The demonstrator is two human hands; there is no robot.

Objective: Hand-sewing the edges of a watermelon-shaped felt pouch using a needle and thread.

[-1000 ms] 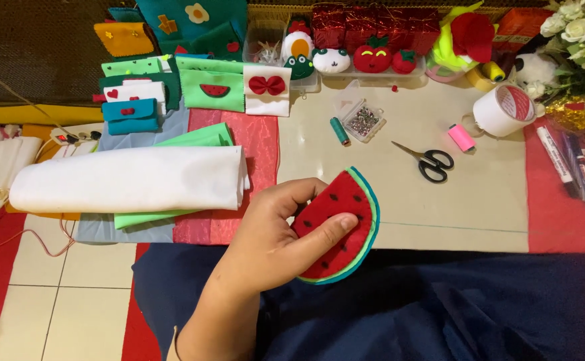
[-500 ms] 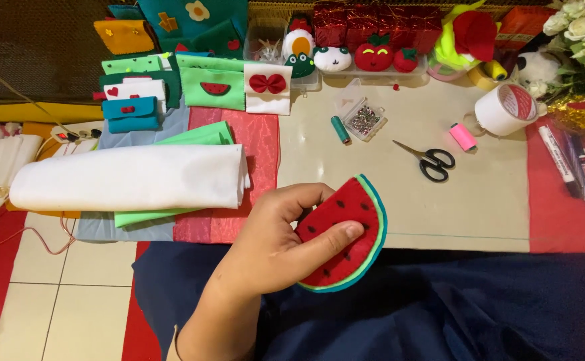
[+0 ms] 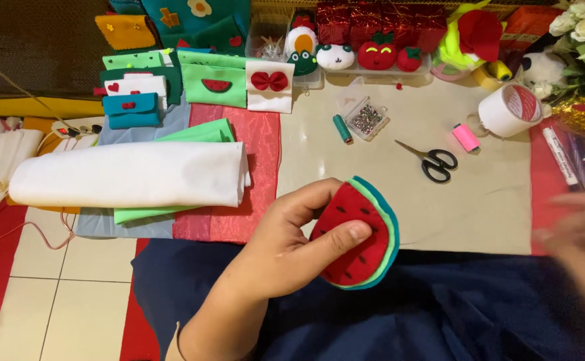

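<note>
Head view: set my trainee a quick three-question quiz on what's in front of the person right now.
1. True or false: the left hand holds the felt watermelon slice with its thumb on the red face.
2. Which lies nearest the scissors: A) the pink thread spool, B) the white fabric roll, C) the yellow pouch?
3. What shows at the right edge of the view?

Key: 1. True. 2. A. 3. The right hand, blurred and holding nothing that can be seen.
</note>
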